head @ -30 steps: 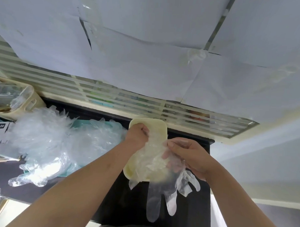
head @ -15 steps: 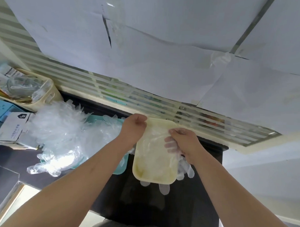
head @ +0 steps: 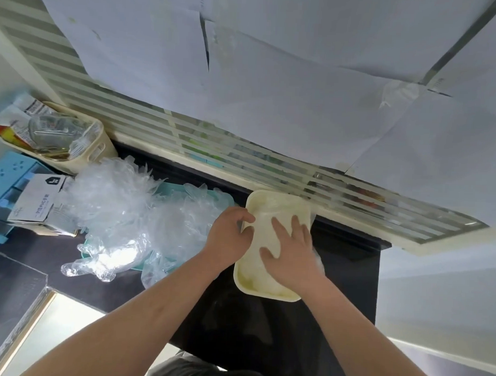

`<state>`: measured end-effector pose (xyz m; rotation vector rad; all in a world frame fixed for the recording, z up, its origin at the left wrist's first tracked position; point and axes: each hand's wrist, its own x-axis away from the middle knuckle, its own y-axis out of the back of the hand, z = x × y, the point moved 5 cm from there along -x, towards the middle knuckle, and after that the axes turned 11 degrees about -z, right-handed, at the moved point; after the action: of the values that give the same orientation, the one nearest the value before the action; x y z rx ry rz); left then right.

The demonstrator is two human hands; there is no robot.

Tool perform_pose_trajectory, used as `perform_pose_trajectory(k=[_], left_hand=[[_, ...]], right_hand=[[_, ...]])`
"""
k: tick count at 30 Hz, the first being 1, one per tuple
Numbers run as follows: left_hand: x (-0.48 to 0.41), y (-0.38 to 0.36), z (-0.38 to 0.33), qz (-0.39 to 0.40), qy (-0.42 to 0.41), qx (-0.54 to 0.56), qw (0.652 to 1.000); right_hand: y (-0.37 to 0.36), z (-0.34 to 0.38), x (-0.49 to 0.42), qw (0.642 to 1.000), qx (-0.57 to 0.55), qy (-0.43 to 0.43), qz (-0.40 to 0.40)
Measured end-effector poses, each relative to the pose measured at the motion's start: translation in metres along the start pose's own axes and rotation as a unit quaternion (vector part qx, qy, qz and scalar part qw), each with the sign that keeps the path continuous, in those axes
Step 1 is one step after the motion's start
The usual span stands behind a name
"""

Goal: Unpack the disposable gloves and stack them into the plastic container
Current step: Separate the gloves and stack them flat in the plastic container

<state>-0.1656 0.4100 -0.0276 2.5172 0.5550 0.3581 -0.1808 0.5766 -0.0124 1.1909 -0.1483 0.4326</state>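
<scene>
Gloves [head: 268, 209], clear thin plastic, stacked lot: inside the container [head: 239, 274], pressed flat. A few edges spill over its right wall.

Container, cream plastic, oblong, open top: stands on the dark bench [head: 347, 275], long side running away from the person.

Right hand [head: 291, 254]: flat inside the container, fingers straight and spread, palm bearing down on the gloves.

Left hand [head: 228, 235]: at the container's left rim, fingers curled over that rim and gripping it. The two hands are apart, with the rim between them.

Glove pile [head: 114, 211], loose, crumpled, clear: on the bench left of the container, near it. Whether it touches the container cannot be told, as the left hand hides the gap.

Tray [head: 168, 189], teal: under the glove pile, left of the container, mostly covered.

Box [head: 41, 200], white card, printed: further left of the container, against the far side of the pile.

Crate [head: 2, 187], blue: furthest left of the container, beyond the box.

Basket [head: 85, 151], cream: left of and behind the container, holding a clear glass vessel and printed packets.

Slatted panel [head: 242, 159], striped: directly behind the container, whose far rim lies just beside it.

Paper sheets [head: 301, 77], white: above and behind the container, covering the panel's upper part.
</scene>
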Motion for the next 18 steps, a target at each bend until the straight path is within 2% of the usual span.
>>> perform_pose_trajectory(k=[4,9,12,15,18], left_hand=[[0.009,0.016,0.01,-0.007,0.007,0.006,1.0],[0.009,0.045,0.045,-0.009,0.002,-0.106,0.994],[0.004,0.054,0.07,0.041,-0.013,-0.218,0.975],[-0.002,0.049,0.092,0.127,-0.025,-0.311,0.942],[-0.01,0.04,0.111,0.212,-0.023,-0.398,0.892]], right_hand=[[-0.042,-0.002,-0.018,0.994,0.029,-0.043,0.096],[-0.067,-0.016,-0.042,0.985,-0.008,-0.085,0.148],[-0.094,-0.032,-0.063,0.986,0.022,-0.086,0.144],[-0.045,0.003,-0.035,0.987,0.006,-0.107,0.118],[-0.012,0.023,-0.017,0.994,0.015,-0.092,0.052]])
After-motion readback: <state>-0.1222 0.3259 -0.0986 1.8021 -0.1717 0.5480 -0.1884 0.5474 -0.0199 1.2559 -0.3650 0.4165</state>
